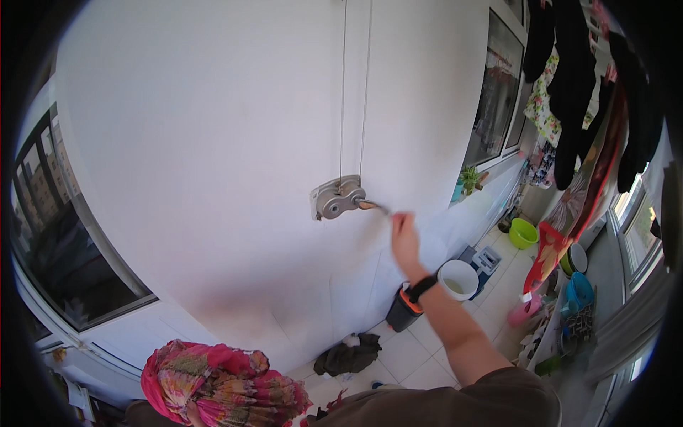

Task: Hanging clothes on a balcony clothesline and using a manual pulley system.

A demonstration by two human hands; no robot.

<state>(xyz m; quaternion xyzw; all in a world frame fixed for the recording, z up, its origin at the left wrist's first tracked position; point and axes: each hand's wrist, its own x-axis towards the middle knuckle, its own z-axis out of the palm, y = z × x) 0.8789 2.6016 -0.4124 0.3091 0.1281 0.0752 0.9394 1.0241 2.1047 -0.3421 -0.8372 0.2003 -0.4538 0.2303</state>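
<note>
My right hand (404,235), with a black band at the wrist, is closed on the end of a crank handle (372,205). That handle comes out of a metal hand-crank winch (336,200) fixed to the white wall, and two thin cables (343,107) run up from it. At the lower left, my left hand (194,414) grips a bunched pink cloth (224,379) with a multicoloured pattern; most of that hand is hidden by the cloth and the picture's edge. Dark clothes (571,80) and a red patterned cloth (549,245) hang at the right.
Below my right arm stand a black bin with an orange rim (404,309) and a white bucket (458,279). A dark bag (348,356) lies on the tiled floor by the wall. Further off are a green basin (523,234) and a potted plant (469,179) on a sill.
</note>
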